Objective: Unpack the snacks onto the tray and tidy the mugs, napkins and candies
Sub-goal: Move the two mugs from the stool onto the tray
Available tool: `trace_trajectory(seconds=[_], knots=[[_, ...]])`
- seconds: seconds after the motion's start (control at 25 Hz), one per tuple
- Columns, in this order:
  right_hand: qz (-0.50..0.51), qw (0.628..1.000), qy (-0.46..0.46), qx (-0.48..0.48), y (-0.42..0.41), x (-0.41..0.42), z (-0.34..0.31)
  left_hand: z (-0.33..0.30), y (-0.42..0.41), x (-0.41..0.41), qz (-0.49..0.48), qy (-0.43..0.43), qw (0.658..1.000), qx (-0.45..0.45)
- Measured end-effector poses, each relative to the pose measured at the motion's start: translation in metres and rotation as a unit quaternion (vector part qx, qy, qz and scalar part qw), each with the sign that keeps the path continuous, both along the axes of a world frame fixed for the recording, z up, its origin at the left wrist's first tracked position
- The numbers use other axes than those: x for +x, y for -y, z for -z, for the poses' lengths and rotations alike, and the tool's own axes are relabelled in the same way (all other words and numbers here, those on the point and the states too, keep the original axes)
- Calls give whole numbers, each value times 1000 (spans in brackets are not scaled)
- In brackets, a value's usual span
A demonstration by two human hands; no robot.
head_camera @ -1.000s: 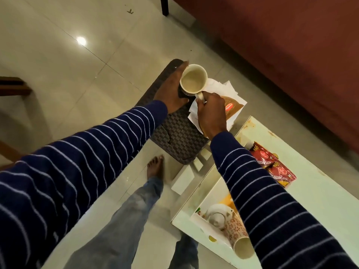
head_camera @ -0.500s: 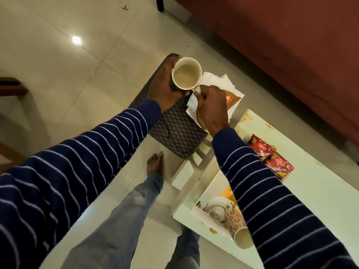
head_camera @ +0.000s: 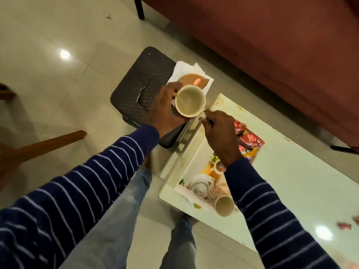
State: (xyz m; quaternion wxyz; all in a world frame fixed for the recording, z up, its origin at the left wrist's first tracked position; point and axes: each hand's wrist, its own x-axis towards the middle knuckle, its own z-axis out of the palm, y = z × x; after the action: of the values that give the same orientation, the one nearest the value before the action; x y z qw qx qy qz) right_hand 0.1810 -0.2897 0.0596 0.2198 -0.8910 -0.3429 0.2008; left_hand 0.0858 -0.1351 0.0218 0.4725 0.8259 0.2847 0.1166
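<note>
A person in a dark blue striped sweater looks down at both hands. The left hand (head_camera: 165, 107) curls around the side of a cream mug (head_camera: 190, 100), holding it upright in the air with its open mouth facing the camera; the mug looks empty. The right hand (head_camera: 220, 131) is just to the right of the mug, fingers curled and pinching at the mug's handle, though the handle itself is mostly hidden and blurred. Beyond the left hand sits a dark woven stool (head_camera: 142, 88), and just past the mug on that stool lie white napkins (head_camera: 183, 69) with a brown snack packet (head_camera: 192, 80) resting on top. Just right of the right hand, red snack packets (head_camera: 249, 141) lie on a white table (head_camera: 303, 181). Nearer the person than the right hand, under the right forearm, a white tray (head_camera: 186, 194) sits at the table's edge, printed with a teapot picture, and a second mug (head_camera: 223, 204) with a patterned outside lies on its side against it, mouth toward the camera. Far to the right of the right arm, small red candies (head_camera: 344, 225) lie on the table, blurred.
</note>
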Motion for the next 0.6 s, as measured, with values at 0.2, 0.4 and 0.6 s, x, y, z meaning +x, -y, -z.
trace_trajectory(seconds=[0.2, 0.4, 0.6], knots=[[26, 998, -63, -16, 95, -36, -19, -10, 83, -32, 56, -22, 997, -39], [35, 993, -106, -41, 166, -73, 6, 2, 159, -69, 52, -84, 995, -1], [19, 986, -145, -77, 203, -102, 46, 34, 196, -103, 60, -143, 988, -5]])
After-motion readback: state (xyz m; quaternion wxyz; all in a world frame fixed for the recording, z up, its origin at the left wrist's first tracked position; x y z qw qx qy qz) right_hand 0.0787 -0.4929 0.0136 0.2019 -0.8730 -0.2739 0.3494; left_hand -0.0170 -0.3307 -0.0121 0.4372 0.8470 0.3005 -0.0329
